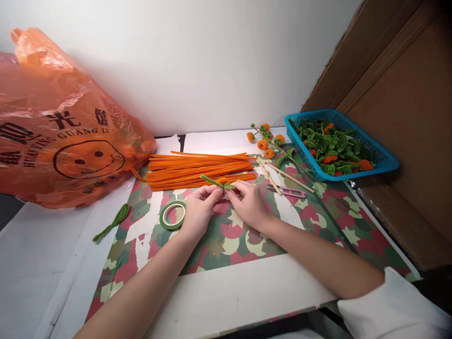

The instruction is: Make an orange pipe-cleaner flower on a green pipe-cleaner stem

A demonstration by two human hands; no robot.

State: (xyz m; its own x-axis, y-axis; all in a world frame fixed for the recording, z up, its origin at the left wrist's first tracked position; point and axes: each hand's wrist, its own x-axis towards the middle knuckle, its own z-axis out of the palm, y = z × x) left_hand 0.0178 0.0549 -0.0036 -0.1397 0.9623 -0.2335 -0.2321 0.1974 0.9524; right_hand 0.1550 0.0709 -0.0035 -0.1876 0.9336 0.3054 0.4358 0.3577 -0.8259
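Observation:
Both of my hands meet over the middle of the patterned sheet, pinching a small orange flower piece (pixel 222 181) with a green stem strip. My left hand (pixel 202 205) has its thumb and fingers closed on the left side of the piece, and the green strip sticks out up and to the left. From the right, my right hand (pixel 247 201) pinches its green part. Just behind the hands lies a bundle of orange fuzzy stems (pixel 197 167). A roll of green tape (pixel 172 215) lies flat beside my left hand.
An orange plastic bag (pixel 81 136) stands at the left, near a green leaf piece (pixel 112 223). Wooden sticks (pixel 291 178), pink-handled scissors (pixel 294 192) and a flower spray (pixel 263 144) lie right of the bundle. A blue basket (pixel 383 165) holds green and orange pieces, beside cardboard.

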